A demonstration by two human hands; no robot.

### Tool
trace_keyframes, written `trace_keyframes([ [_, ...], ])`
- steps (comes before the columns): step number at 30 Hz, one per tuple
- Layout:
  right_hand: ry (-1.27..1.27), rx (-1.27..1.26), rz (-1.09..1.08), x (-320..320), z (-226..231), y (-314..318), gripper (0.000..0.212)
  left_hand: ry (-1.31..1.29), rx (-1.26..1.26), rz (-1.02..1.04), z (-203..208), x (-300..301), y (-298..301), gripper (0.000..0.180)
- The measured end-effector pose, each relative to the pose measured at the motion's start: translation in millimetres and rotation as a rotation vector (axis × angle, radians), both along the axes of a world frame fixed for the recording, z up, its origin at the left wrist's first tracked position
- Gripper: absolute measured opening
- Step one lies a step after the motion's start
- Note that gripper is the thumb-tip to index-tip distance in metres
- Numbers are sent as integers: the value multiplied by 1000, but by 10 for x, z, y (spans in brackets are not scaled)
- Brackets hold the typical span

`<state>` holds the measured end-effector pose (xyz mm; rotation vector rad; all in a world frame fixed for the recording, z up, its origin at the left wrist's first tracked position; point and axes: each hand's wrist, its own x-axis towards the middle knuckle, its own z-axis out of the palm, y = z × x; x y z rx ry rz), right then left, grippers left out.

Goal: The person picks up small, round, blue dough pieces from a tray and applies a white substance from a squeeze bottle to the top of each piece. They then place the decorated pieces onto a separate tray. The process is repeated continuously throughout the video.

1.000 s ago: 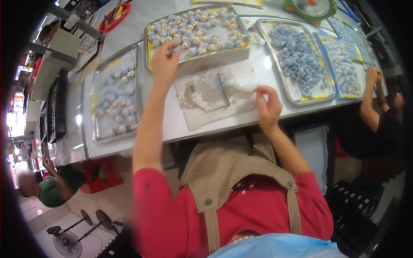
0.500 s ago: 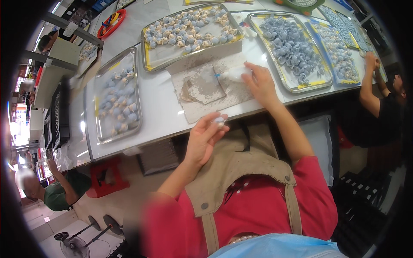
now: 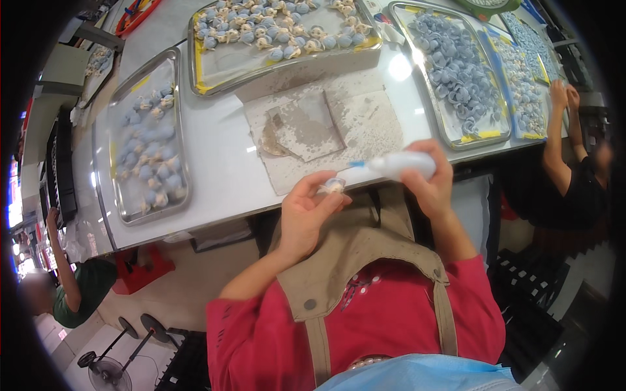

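My left hand point(image 3: 308, 210) pinches a small pale figurine piece point(image 3: 334, 186) near the table's front edge. My right hand point(image 3: 427, 181) grips a white squeeze bottle point(image 3: 398, 164) with a thin blue nozzle, and the nozzle tip points at the piece. Both hands hover just in front of a stained paper work mat point(image 3: 326, 130) on the white table point(image 3: 222, 169). I wear a red top and a tan apron.
A metal tray of beige-and-blue figurines point(image 3: 280, 32) lies at the back, a tray of blue pieces point(image 3: 147, 140) at the left, and trays of blue parts point(image 3: 456, 72) at the right. Another person's hands point(image 3: 562, 98) work at the far right. A person in green point(image 3: 72, 280) sits lower left.
My left hand came back from the far tray with a small piece and drew in close. My right hand picked up the squeeze bottle from the mat and brought it to the piece.
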<state>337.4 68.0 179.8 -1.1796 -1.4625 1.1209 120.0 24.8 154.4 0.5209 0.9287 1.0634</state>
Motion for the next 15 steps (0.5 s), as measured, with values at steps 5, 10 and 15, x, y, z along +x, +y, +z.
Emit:
trace_keyframes([
  [5, -166, 234, -1, 43, 123, -35, 33, 7, 27, -27, 12, 10, 49, 38],
  [10, -404, 397, -5, -37, 246, 24, 33, -34, -1, -17, 21, 10, 59, 38],
  [15, -430, 400, 0, -101, 288, 49, 35, -25, 34, 5, 9, -10, 33, 39],
])
